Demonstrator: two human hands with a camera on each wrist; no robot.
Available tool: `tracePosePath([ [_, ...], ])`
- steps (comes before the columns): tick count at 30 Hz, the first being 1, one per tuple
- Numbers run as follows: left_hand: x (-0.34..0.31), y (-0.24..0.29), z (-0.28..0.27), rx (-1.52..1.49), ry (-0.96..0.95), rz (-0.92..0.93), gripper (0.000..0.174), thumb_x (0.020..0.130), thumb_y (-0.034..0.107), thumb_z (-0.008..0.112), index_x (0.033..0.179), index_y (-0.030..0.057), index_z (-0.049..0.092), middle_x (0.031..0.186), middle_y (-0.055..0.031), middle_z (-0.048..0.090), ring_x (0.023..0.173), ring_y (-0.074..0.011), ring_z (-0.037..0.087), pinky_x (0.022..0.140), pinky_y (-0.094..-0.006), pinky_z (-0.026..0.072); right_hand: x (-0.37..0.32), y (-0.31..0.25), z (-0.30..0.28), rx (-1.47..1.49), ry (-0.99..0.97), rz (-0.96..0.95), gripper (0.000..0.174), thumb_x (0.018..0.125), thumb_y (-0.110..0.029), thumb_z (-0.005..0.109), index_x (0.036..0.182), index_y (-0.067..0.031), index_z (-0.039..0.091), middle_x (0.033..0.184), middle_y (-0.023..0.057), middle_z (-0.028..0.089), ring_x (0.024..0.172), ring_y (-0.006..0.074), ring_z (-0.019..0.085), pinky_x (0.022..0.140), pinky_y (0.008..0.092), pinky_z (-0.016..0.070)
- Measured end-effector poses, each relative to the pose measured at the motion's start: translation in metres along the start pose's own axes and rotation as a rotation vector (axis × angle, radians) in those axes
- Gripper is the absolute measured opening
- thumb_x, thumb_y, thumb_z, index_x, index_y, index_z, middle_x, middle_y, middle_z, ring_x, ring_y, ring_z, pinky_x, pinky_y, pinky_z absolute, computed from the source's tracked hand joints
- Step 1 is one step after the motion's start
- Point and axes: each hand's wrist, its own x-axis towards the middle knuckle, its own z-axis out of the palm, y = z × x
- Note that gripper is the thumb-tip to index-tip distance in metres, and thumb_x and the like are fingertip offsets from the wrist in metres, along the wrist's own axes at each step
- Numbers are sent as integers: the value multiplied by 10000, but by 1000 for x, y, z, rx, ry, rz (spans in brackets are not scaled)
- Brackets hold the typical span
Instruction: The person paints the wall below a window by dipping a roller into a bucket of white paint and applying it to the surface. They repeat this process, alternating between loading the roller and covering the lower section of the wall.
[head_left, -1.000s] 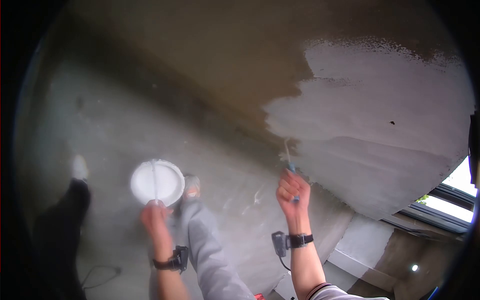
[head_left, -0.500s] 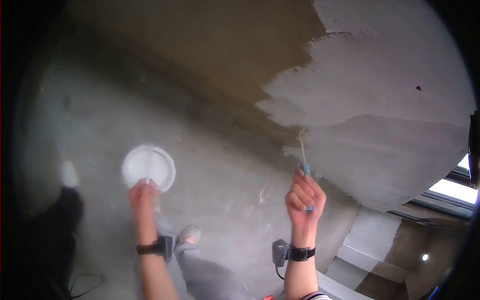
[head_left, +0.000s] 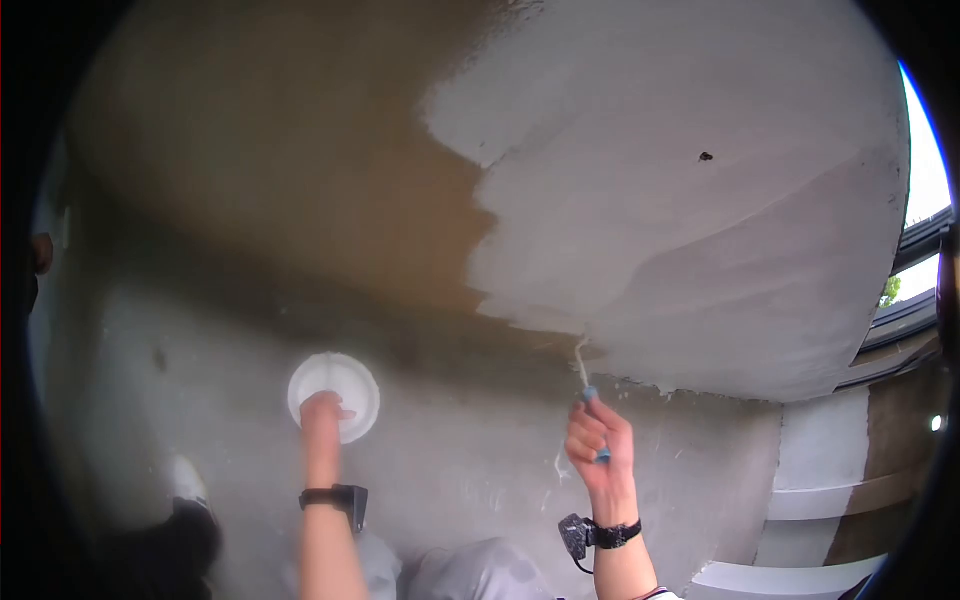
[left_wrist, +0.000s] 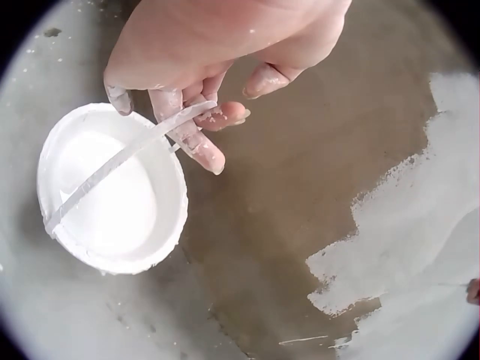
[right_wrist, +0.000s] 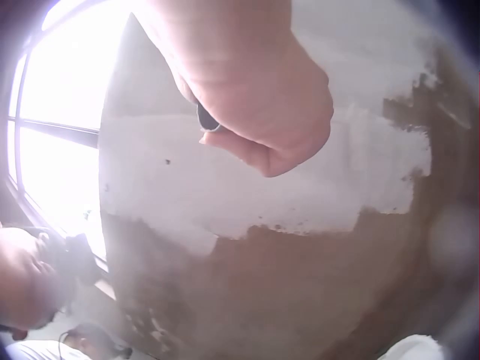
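Observation:
My left hand [head_left: 322,412] holds a white bucket [head_left: 362,385] by its handle; in the left wrist view the fingers of the left hand [left_wrist: 199,97] curl round the pale handle strap [left_wrist: 124,156], and white liquid [left_wrist: 120,202] lies inside the bucket. My right hand [head_left: 600,440] grips the blue handle [head_left: 590,394] of a tool with a thin whitish rod [head_left: 582,362]. The rod's far end meets the wall at the lower edge of the white coating [head_left: 640,230]. In the right wrist view my right hand [right_wrist: 262,97] hides most of the tool.
Bare brown wall [head_left: 330,190] lies left of the coating. A window [head_left: 920,280] is at the right. Another person's hand [head_left: 42,253] shows at the left edge, and a dark-clothed leg with a white shoe [head_left: 187,480] at lower left.
The head view has shifted, showing more coated wall and window. The bucket and both hands appear lower than half a second ago. Both grips are kept.

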Motion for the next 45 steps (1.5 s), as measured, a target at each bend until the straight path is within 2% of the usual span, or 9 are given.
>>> tracePosePath([
  [7, 25, 38, 15, 46, -101, 54, 179, 829, 167, 534, 751, 12, 580, 708, -41, 483, 703, -226, 635, 677, -321, 463, 146, 22, -123, -55, 39, 105, 320, 970, -96, 456, 660, -146, 395, 543, -40, 338, 462, 99, 331, 421, 252, 281],
  [12, 9, 71, 34, -34, -98, -7, 146, 825, 158, 531, 773, 33, 585, 705, -36, 475, 717, -231, 626, 775, -334, 480, 202, 15, -172, 76, 50, 150, 217, 823, 2, 462, 649, -110, 395, 590, -7, 388, 492, 114, 372, 433, 249, 292],
  [17, 10, 66, 23, -28, -154, -4, 186, 826, 153, 505, 862, 2, 607, 753, -60, 532, 766, -244, 629, 881, -374, 449, 207, 26, -207, 25, 21, 95, 294, 933, -60, 472, 662, -136, 387, 538, -32, 386, 463, 99, 364, 429, 249, 311],
  [19, 10, 50, 26, 87, -192, -5, 176, 778, 160, 495, 825, 7, 570, 705, -67, 527, 653, -214, 618, 664, -325, 541, 192, 35, -221, -125, 41, 105, 290, 949, -77, 481, 682, -143, 390, 541, -40, 387, 467, 93, 382, 425, 247, 317],
  [20, 21, 30, 24, 112, -172, 10, 190, 758, 180, 518, 825, 10, 572, 697, -73, 538, 677, -233, 630, 689, -348, 521, 177, 39, -227, -210, -37, 115, 282, 989, -115, 499, 729, -137, 393, 563, -43, 401, 467, 87, 397, 422, 245, 325],
  [24, 44, -21, 2, 260, -202, -61, 242, 739, 226, 551, 837, 8, 583, 693, -91, 563, 711, -253, 643, 757, -379, 461, 92, 58, -214, -380, -216, -82, 229, 1026, -173, 511, 816, -115, 443, 589, -45, 406, 473, 78, 400, 428, 239, 328],
  [30, 95, -70, -37, 243, -289, -72, 205, 746, 179, 522, 812, -11, 562, 732, -117, 538, 617, -273, 585, 723, -425, 575, 23, 55, -168, -646, -418, -274, 219, 1060, -278, 475, 1063, -70, 544, 651, -46, 396, 512, 53, 376, 467, 213, 323],
  [38, 87, -86, -49, 441, -289, -196, 247, 760, 244, 547, 875, 26, 555, 784, -100, 564, 726, -280, 658, 827, -429, 465, -14, 2, -34, -953, -480, -590, 298, 1062, -357, 456, 1045, -76, 554, 648, -54, 380, 512, 47, 353, 458, 214, 323],
  [45, 130, -121, -53, 547, -309, -151, 154, 761, 193, 529, 864, 82, 556, 794, -98, 573, 757, -294, 648, 899, -441, 412, 51, -12, -42, -1200, -116, -1054, 414, 988, -435, 533, 902, -36, 596, 657, 51, 539, 616, 183, 528, 594, 355, 419],
])
